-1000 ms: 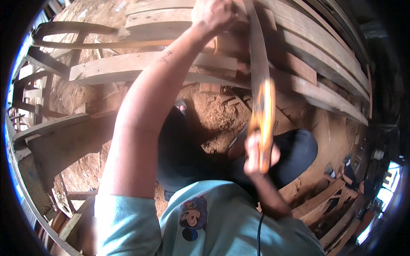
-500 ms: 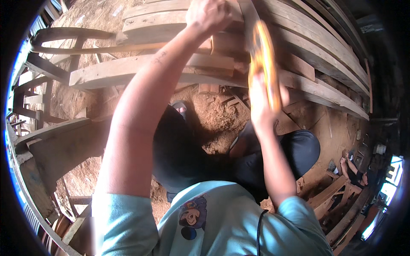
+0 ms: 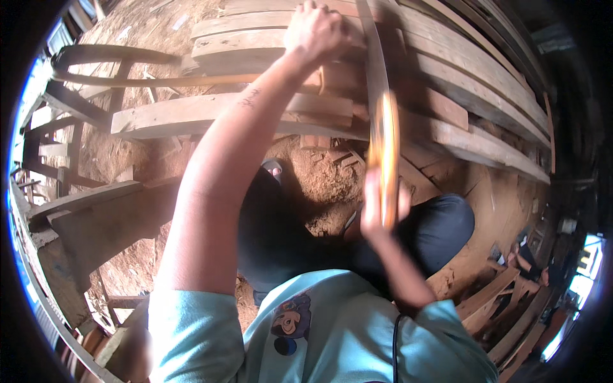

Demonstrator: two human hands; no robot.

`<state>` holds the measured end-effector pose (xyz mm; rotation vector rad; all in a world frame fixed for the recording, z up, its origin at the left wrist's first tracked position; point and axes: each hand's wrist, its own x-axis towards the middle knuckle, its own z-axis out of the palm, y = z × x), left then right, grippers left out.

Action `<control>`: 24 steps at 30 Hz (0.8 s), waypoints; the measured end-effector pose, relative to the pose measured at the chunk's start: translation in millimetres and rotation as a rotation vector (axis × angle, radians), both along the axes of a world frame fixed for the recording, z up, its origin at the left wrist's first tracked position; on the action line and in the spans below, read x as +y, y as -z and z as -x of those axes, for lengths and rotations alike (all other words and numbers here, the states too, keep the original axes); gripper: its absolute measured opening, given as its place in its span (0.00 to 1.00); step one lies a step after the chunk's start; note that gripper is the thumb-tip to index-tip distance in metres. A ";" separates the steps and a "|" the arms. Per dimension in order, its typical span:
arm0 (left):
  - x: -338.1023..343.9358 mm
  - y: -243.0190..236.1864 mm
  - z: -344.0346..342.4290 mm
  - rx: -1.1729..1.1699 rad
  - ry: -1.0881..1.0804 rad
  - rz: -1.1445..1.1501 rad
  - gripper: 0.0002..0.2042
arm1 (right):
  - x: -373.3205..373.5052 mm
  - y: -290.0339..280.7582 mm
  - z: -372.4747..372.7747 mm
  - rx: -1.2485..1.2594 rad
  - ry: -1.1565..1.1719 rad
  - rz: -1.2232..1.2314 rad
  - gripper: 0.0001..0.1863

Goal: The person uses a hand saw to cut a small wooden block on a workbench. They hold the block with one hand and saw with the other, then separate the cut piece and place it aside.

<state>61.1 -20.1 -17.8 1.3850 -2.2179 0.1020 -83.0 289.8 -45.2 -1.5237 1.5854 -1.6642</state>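
Note:
My right hand (image 3: 373,207) is wrapped round the yellow handle of a handsaw (image 3: 377,67). Its metal blade runs away from me, across the wooden pieces at the top of the view; the handle is smeared by motion. Left of the blade, my left hand (image 3: 318,30) presses down on a wooden board (image 3: 246,51), with its fingers curled over the wood. The far end of the blade passes out of view at the top edge, and the cut itself cannot be made out.
Long stacked planks (image 3: 479,73) lie to the right of the saw. A nearer beam (image 3: 169,115) crosses in front of my legs, over ground covered in sawdust (image 3: 329,182). Wooden frames (image 3: 83,115) stand at the left. Another person (image 3: 525,258) sits at the far right.
My right hand has drawn the saw back toward my body, so more of the blade shows. My left hand stays on the board; the whole view has shifted slightly.

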 end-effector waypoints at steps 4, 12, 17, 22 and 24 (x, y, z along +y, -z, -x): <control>-7.1 41.3 8.5 0.352 0.084 0.421 0.09 | 49.9 23.1 27.1 0.166 -0.020 -0.243 0.08; -7.5 13.4 14.1 0.298 0.120 0.473 0.06 | 26.4 33.8 6.9 0.315 0.211 0.290 0.07; 15.8 -10.7 4.1 -0.298 -0.006 0.058 0.15 | -106.4 -39.9 0.9 -0.219 -0.121 -0.101 0.09; 5.3 1.4 7.6 -0.035 -0.015 0.064 0.15 | 50.7 -13.0 -5.9 0.075 -0.002 -0.052 0.05; 11.2 15.1 5.1 -0.076 0.001 0.333 0.12 | 48.5 -5.3 11.9 0.073 -0.048 -0.111 0.05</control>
